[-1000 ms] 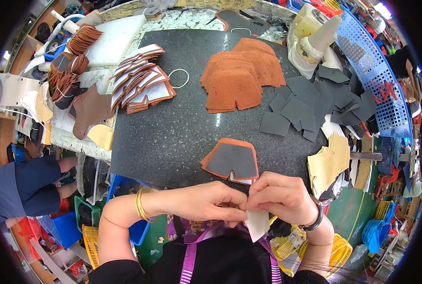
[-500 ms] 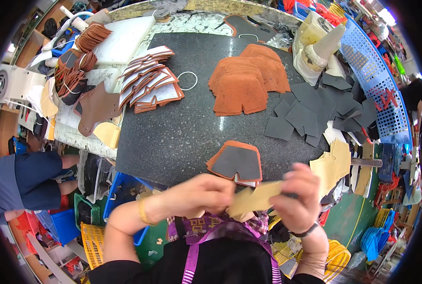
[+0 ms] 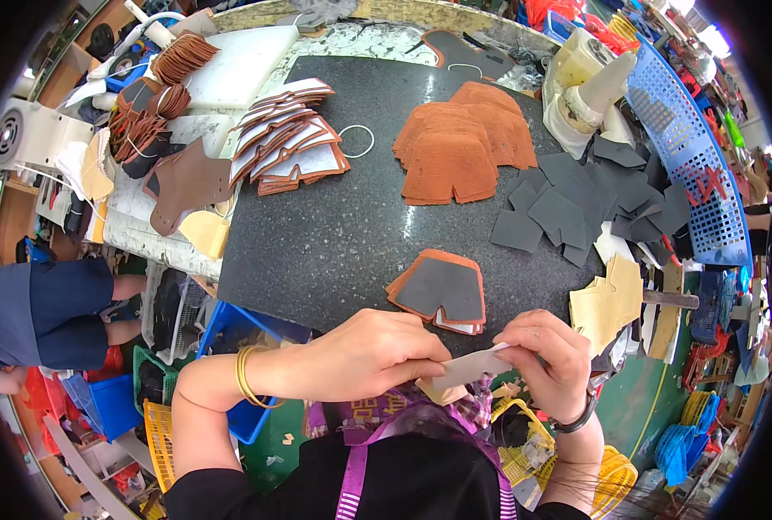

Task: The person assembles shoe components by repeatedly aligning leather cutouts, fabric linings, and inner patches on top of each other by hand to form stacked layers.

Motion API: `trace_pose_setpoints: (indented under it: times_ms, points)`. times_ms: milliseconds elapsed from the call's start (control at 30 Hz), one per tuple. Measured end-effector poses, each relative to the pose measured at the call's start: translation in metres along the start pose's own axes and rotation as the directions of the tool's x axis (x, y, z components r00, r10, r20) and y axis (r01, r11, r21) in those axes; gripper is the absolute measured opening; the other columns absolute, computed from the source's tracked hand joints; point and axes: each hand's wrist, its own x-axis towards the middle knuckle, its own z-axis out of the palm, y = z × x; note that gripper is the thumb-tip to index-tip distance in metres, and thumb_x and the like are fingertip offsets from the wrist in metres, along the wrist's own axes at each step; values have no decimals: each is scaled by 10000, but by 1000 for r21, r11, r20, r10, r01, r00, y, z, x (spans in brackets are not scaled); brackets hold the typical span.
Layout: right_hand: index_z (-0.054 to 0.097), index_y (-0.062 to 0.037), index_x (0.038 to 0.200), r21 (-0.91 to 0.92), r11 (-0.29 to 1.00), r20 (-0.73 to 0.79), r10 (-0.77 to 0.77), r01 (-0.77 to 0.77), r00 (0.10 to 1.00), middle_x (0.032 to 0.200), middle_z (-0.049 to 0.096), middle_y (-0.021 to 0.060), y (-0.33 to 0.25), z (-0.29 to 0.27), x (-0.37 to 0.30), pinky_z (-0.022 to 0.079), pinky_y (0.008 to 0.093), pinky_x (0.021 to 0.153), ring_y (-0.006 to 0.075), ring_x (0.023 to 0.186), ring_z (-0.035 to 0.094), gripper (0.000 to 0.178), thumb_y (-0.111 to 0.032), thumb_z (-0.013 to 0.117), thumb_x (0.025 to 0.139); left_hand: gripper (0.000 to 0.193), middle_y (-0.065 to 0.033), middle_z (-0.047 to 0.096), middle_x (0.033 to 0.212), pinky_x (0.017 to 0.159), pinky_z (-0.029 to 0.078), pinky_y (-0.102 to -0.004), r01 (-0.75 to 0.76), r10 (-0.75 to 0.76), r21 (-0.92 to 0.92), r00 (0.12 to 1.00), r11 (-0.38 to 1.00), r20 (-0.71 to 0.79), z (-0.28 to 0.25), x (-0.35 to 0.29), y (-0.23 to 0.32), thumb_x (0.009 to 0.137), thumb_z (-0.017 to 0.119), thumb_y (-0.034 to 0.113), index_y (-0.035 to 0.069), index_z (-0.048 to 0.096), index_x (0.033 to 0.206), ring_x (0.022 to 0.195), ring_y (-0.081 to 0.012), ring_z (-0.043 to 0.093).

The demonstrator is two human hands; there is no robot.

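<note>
My left hand [image 3: 386, 351] and my right hand [image 3: 549, 357] pinch opposite ends of a thin pale grey sheet piece [image 3: 470, 367] above the near table edge. A tan piece [image 3: 442, 393] shows below my left fingers; whether it is joined to the grey one I cannot tell. Just beyond my hands lies a small stack of rust-brown leather pieces [image 3: 480, 297], topped by a dark grey notched piece [image 3: 443, 289], with a white edge showing underneath. To the right sits a pile of tan sheet pieces [image 3: 608, 303].
On the black stone slab [image 3: 317, 251] are rust-brown leather stacks [image 3: 448, 165], fanned white-faced pieces [image 3: 295, 143] and scattered dark grey pieces [image 3: 559, 212]. A blue perforated basket [image 3: 694, 165] stands at right, near a white cone-topped container [image 3: 607, 82]. A person's legs [image 3: 70, 299] show at left.
The held piece has turned from its tan face to a pale grey one. My left fingers now grip its left end, and my right hand has moved slightly lower. The view has shifted a little.
</note>
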Motion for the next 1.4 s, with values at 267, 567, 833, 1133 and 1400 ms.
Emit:
trace_pose_setpoints:
  times_ms: [267,567,833,1133,1400]
  points:
    - [700,-91,1026,-220,959,-91,-203,180,975,1028,637,89,0,18,22,531,329,741,253,908,623,386,2,764,657,164,59,501,738,523,305,-217,335,-192,-919,935,209,297,-3,9,10,934,630,180,28,600,879,596,-22,389]
    - [742,-121,951,-79,920,-92,-391,384,916,1014,616,61,13,21,17,502,439,857,261,979,586,348,-62,779,610,229,29,531,759,722,446,-256,391,-271,-910,898,137,345,12,11,-10,987,562,264,51,557,900,728,-59,494]
    - [668,-91,890,7,987,-168,-160,163,973,974,652,99,17,-13,-3,481,481,890,313,951,627,260,-16,754,657,380,-159,573,576,529,462,-389,438,-457,148,781,887,425,10,-58,-36,944,536,293,23,614,688,529,-294,579]
    - [526,-85,1293,124,945,217,272,-303,937,874,683,104,3,17,20,515,302,590,215,669,672,479,-61,668,836,197,-97,603,612,489,478,-350,184,-115,175,931,967,-346,6,-4,-1,864,686,226,49,611,818,540,-271,624]
    - [474,-35,1242,203,782,175,563,-590,807,701,653,76,38,28,31,511,266,552,147,622,678,439,-35,668,848,218,-124,622,592,478,480,-358,363,-280,206,896,909,-346,-4,15,-48,886,665,214,23,606,798,519,-284,632]
